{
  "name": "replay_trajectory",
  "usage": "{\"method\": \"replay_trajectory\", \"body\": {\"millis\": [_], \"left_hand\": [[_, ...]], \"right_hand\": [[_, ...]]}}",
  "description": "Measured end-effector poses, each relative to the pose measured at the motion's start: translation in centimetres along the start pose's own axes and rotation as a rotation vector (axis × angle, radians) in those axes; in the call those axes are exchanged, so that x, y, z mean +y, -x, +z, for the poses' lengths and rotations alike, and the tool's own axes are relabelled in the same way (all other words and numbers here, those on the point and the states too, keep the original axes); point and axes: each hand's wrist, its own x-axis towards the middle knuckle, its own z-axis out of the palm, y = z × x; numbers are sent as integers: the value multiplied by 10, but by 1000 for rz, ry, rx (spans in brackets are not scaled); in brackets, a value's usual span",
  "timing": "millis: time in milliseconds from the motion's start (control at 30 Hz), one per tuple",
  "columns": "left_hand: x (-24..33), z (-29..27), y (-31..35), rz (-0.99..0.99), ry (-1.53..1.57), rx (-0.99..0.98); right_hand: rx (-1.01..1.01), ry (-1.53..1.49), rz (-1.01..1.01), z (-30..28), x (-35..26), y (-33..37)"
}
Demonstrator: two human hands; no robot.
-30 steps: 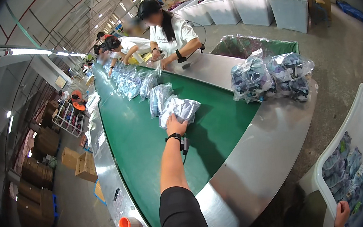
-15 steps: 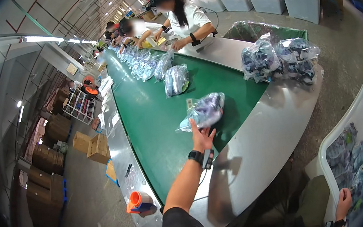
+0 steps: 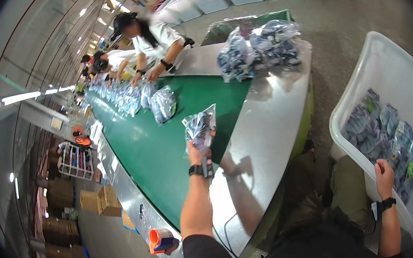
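My left hand [image 3: 198, 154] is closed around the lower end of a clear plastic bag of purple-and-blue shoes [image 3: 200, 127], holding it over the green conveyor belt [image 3: 143, 160]. My right hand [image 3: 385, 178] is at the near rim of a big white bin [image 3: 338, 122], its fingers curled against that edge. Inside the bin lie several bagged shoes [image 3: 366, 127] of a similar grey-blue. Another bag of shoes [image 3: 164, 105] rests farther up the belt, with a row of such bags [image 3: 128, 97] behind it.
Bagged shoes [image 3: 259, 50] are piled at the metal table's [image 3: 251, 159] far right corner. Co-workers [image 3: 152, 45] stand along the belt's far side. An orange-and-blue container [image 3: 162, 240] stands on the left metal edge. Cartons [image 3: 107, 200] sit on the floor at left.
My left hand has taken hold of the bag of shoes and turned it more upright. The view has swung right, showing more of the white bin and my right forearm.
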Motion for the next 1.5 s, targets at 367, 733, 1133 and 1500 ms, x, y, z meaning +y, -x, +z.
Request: {"method": "replay_trajectory", "body": {"millis": [367,733,1133,1500], "left_hand": [[-21,48,223,-282,92,-556],[-100,89,300,-619,-142,-733],[-132,132,348,-404,-436,-1050],[-137,118,361,-447,-718,-1129]], "right_hand": [[-18,-155,65,-11,-10,0],[-44,-366,-15,-19,-63,15],[-547,-873,171,-25,-116,23],[-610,-306,-472,-25,-137,43]]}}
